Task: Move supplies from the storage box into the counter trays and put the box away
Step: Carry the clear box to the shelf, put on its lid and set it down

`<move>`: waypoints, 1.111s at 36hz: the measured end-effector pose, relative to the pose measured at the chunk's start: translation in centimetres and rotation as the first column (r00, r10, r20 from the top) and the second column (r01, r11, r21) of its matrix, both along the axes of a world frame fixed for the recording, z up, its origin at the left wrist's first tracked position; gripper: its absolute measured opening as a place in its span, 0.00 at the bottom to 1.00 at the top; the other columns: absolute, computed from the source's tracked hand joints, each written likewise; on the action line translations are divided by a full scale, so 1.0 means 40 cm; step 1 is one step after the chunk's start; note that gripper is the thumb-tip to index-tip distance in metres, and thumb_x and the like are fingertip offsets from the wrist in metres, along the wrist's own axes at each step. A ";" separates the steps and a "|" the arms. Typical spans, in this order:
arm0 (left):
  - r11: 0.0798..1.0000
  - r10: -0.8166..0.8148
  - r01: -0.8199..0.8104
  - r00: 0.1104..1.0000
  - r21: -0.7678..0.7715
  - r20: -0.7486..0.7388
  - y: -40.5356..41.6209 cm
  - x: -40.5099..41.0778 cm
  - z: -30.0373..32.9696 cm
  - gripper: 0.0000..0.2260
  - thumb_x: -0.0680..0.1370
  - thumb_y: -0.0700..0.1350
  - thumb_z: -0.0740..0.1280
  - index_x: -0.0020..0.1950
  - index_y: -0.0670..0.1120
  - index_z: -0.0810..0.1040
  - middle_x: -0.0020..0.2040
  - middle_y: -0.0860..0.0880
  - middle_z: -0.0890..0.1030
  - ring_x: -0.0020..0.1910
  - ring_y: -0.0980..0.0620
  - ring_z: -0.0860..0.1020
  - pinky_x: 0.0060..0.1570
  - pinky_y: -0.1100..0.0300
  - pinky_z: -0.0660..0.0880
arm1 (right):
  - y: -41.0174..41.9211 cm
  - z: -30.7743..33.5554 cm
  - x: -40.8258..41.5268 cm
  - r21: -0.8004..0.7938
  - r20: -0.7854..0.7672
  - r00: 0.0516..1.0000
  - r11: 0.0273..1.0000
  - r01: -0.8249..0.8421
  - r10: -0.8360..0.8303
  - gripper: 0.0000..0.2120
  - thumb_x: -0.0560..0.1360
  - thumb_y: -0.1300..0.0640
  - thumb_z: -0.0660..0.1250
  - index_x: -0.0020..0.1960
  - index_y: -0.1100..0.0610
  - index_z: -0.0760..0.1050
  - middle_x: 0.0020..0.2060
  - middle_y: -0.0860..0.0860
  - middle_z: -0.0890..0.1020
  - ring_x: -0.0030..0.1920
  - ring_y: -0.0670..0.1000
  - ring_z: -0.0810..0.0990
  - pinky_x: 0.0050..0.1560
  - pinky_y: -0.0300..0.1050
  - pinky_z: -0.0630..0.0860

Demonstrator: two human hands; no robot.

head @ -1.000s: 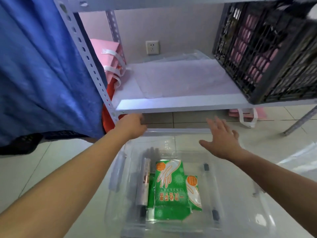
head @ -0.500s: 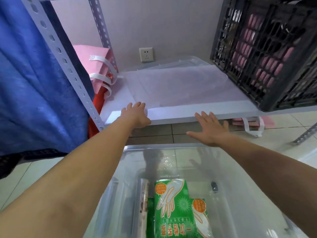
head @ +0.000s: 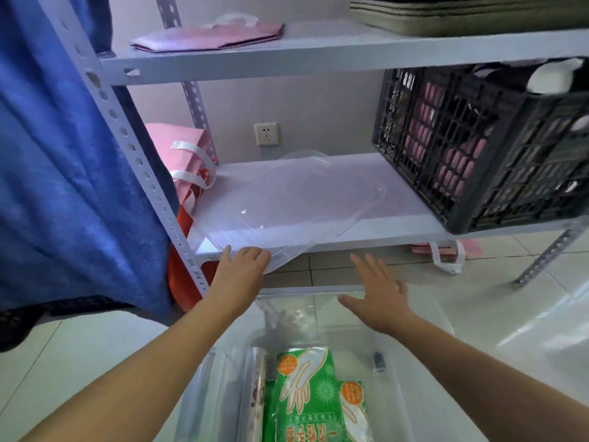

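A clear storage box (head: 318,290) stands open on the tiled floor below me. Inside lie green glove packets (head: 306,393) and a wrapped roll (head: 258,393). The box's clear lid (head: 296,202) lies askew on the lower white shelf (head: 382,231), with its near corner past the shelf edge. My left hand (head: 242,266) grips that near corner, fingers over the top. My right hand (head: 379,298) hovers over the box's far rim with its fingers spread and holds nothing.
A black slatted crate (head: 478,148) fills the right of the shelf. Pink bags (head: 188,161) stand at the shelf's left end, behind the metal post (head: 149,186). Blue cloth (head: 63,186) hangs on the left. A pink bag (head: 207,36) lies on the upper shelf.
My view rose, showing the upper shelf. The lid has swung askew, its near corner now over the shelf edge under my left hand. My right hand drew back from the shelf edge.
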State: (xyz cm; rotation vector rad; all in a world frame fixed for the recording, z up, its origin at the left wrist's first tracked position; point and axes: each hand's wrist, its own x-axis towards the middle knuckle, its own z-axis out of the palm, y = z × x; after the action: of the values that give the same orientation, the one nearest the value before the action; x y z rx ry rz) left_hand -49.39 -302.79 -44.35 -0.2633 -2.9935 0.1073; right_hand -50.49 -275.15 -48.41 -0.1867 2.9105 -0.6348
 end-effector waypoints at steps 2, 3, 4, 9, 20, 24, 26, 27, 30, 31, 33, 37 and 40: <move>0.998 -0.041 0.044 0.998 0.039 -0.055 0.016 0.041 0.033 0.17 0.73 0.34 0.67 0.61 0.45 0.74 0.62 0.47 0.78 0.62 0.43 0.75 0.71 0.39 0.63 | 0.026 -0.004 0.050 -0.080 -0.047 0.997 0.996 0.051 -0.055 0.43 0.73 0.36 0.65 0.79 0.42 0.44 0.80 0.47 0.46 0.79 0.52 0.47 0.73 0.65 0.52; 0.996 -0.066 0.072 0.993 0.060 -0.098 0.026 0.063 0.053 0.17 0.71 0.32 0.69 0.58 0.44 0.75 0.59 0.45 0.79 0.58 0.41 0.78 0.68 0.37 0.67 | 0.039 -0.002 0.068 -0.118 -0.059 0.995 0.990 0.077 -0.084 0.43 0.73 0.37 0.66 0.79 0.42 0.45 0.80 0.47 0.47 0.79 0.53 0.50 0.73 0.64 0.54; 0.992 -0.079 0.092 0.986 0.084 -0.148 0.039 0.087 0.078 0.17 0.68 0.30 0.70 0.54 0.43 0.76 0.56 0.44 0.81 0.53 0.40 0.80 0.63 0.35 0.71 | 0.051 0.004 0.082 -0.159 -0.067 0.991 0.982 0.104 -0.115 0.44 0.73 0.39 0.68 0.79 0.43 0.45 0.80 0.48 0.48 0.79 0.54 0.51 0.73 0.64 0.55; 0.962 -0.031 0.116 0.945 0.246 -0.324 0.085 0.205 0.206 0.15 0.70 0.28 0.71 0.50 0.44 0.74 0.45 0.45 0.80 0.39 0.42 0.76 0.46 0.45 0.79 | 0.116 0.067 0.122 -0.521 -0.054 0.958 0.826 0.214 -0.282 0.48 0.71 0.45 0.74 0.79 0.48 0.48 0.80 0.51 0.52 0.78 0.55 0.55 0.74 0.61 0.60; 0.813 0.117 0.283 0.776 0.508 -0.619 0.063 0.328 0.575 0.22 0.73 0.40 0.75 0.59 0.62 0.74 0.53 0.65 0.74 0.55 0.53 0.75 0.58 0.70 0.72 | 0.291 0.275 0.100 -0.864 -0.026 0.907 0.465 0.190 -0.420 0.43 0.68 0.46 0.77 0.76 0.46 0.57 0.72 0.48 0.68 0.70 0.51 0.69 0.71 0.55 0.66; 0.687 0.275 0.276 0.757 0.672 -0.592 0.020 0.325 0.662 0.19 0.75 0.52 0.73 0.61 0.68 0.74 0.58 0.61 0.78 0.59 0.54 0.78 0.57 0.60 0.77 | 0.318 0.295 0.105 -0.916 0.099 0.896 0.313 0.253 -0.434 0.37 0.73 0.45 0.73 0.76 0.45 0.58 0.73 0.48 0.68 0.69 0.52 0.69 0.66 0.53 0.69; 0.621 0.354 0.235 0.767 0.747 -0.535 -0.009 0.302 0.671 0.18 0.74 0.54 0.74 0.61 0.66 0.77 0.56 0.58 0.82 0.54 0.57 0.79 0.58 0.61 0.76 | 0.321 0.295 0.113 -0.922 0.111 0.926 0.311 0.232 -0.362 0.18 0.76 0.49 0.70 0.65 0.48 0.75 0.61 0.46 0.81 0.61 0.53 0.78 0.56 0.49 0.73; 0.567 0.384 0.215 0.785 0.795 -0.486 -0.027 0.286 0.661 0.18 0.73 0.52 0.74 0.62 0.62 0.78 0.56 0.55 0.83 0.51 0.57 0.79 0.58 0.60 0.76 | 0.319 0.296 0.121 -0.919 0.112 0.933 0.322 0.229 -0.343 0.08 0.77 0.50 0.69 0.55 0.47 0.80 0.51 0.44 0.85 0.54 0.52 0.81 0.51 0.48 0.74; 0.458 0.467 0.031 0.842 0.888 -0.271 -0.085 0.237 0.589 0.18 0.74 0.45 0.75 0.63 0.50 0.80 0.57 0.47 0.83 0.49 0.54 0.79 0.58 0.52 0.79 | 0.321 0.287 0.141 -0.889 0.133 0.934 0.376 0.260 -0.332 0.06 0.77 0.51 0.69 0.43 0.51 0.82 0.39 0.52 0.83 0.40 0.52 0.81 0.40 0.50 0.78; 0.435 0.489 -0.055 0.853 0.899 -0.184 -0.103 0.224 0.553 0.18 0.74 0.44 0.75 0.63 0.47 0.80 0.57 0.45 0.83 0.50 0.51 0.80 0.58 0.48 0.79 | 0.324 0.281 0.147 -0.870 0.151 0.937 0.408 0.277 -0.314 0.08 0.77 0.50 0.69 0.44 0.54 0.81 0.39 0.55 0.82 0.38 0.53 0.80 0.37 0.50 0.78; 0.379 0.515 -0.228 0.857 0.897 0.000 -0.126 0.211 0.467 0.19 0.74 0.43 0.75 0.64 0.44 0.80 0.58 0.44 0.83 0.53 0.46 0.81 0.56 0.46 0.79 | 0.330 0.261 0.162 -0.789 0.223 0.930 0.506 0.349 -0.293 0.11 0.75 0.49 0.70 0.46 0.57 0.80 0.40 0.57 0.82 0.36 0.56 0.81 0.31 0.46 0.77; 0.331 0.532 -0.449 0.815 0.830 0.229 -0.138 0.217 0.270 0.15 0.73 0.40 0.75 0.59 0.43 0.83 0.49 0.46 0.84 0.41 0.49 0.80 0.44 0.54 0.80 | 0.340 0.191 0.207 -0.612 0.296 0.892 0.648 0.453 -0.343 0.15 0.72 0.52 0.75 0.42 0.64 0.78 0.36 0.61 0.80 0.35 0.58 0.81 0.33 0.50 0.78; 0.336 0.559 -0.521 0.781 0.785 0.279 -0.136 0.211 0.166 0.13 0.73 0.43 0.74 0.57 0.48 0.83 0.48 0.47 0.83 0.42 0.48 0.79 0.44 0.56 0.76 | 0.346 0.148 0.227 -0.546 0.327 0.868 0.675 0.496 -0.374 0.15 0.71 0.60 0.76 0.43 0.71 0.75 0.34 0.59 0.73 0.35 0.58 0.74 0.34 0.52 0.76</move>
State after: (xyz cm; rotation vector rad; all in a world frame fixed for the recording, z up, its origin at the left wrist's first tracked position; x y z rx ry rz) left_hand -40.96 -308.21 -37.72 0.8524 -2.5234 -1.2255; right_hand -41.41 -261.31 -42.48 0.5056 2.4464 -1.5828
